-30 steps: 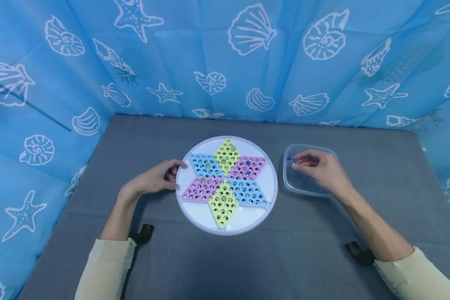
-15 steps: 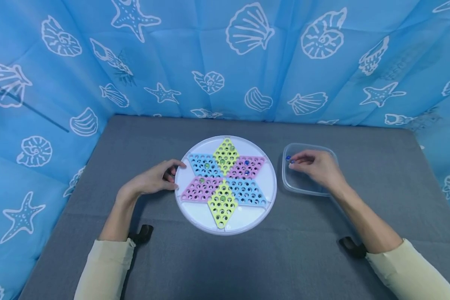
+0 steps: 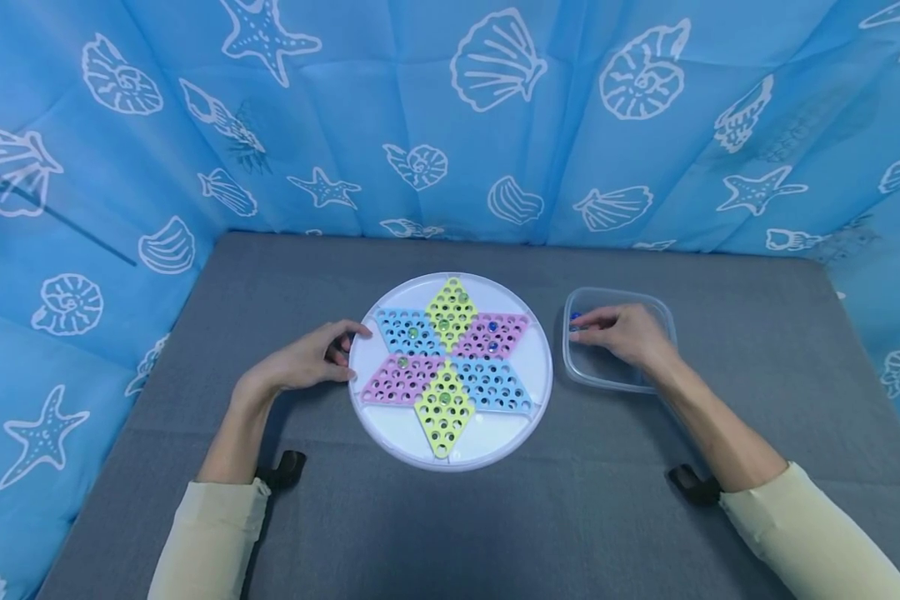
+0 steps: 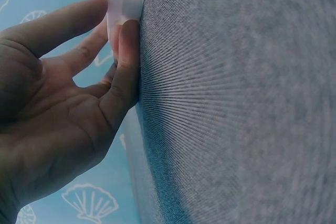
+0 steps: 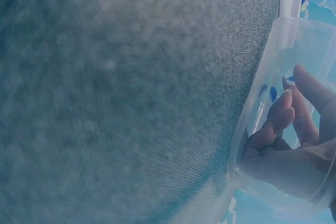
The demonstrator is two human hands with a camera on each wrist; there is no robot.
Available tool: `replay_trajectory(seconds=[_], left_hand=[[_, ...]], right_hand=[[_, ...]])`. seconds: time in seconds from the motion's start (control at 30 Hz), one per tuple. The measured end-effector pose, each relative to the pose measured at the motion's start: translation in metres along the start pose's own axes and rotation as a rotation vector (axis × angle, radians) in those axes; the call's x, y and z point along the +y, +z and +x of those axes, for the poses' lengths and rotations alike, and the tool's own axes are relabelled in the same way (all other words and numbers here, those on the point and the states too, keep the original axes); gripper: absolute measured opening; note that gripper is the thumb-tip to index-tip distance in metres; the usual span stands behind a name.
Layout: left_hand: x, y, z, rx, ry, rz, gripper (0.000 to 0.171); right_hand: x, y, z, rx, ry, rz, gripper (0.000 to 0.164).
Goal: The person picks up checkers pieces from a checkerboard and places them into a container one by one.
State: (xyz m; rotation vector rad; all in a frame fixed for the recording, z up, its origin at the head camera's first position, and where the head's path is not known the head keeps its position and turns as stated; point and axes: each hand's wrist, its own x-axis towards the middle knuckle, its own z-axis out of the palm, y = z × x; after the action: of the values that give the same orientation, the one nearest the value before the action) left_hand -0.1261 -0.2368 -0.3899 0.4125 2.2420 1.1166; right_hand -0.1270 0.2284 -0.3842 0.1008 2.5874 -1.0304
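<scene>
One clear marble, blue inside, right hand pinching it, left hand gripping white board

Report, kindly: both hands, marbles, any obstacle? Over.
Left hand holds game board by rim. Right hand pinching marble inside clear container. Its wall may obstruct lifting.

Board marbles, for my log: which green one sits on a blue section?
The green marble on the upper-left blue section; the other four green ones lie on yellow or pink sections.
</scene>
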Motion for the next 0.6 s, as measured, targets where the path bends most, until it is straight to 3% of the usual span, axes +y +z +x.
replay_trajectory(seconds=[0.6], left_hand=[[0.0017,0.0,-0.0016,0.001,0.001,-0.007,0.058]], right_hand=[[-0.0019,0.0028,0.0029,-0.017,0.007,-0.063,0.035]])
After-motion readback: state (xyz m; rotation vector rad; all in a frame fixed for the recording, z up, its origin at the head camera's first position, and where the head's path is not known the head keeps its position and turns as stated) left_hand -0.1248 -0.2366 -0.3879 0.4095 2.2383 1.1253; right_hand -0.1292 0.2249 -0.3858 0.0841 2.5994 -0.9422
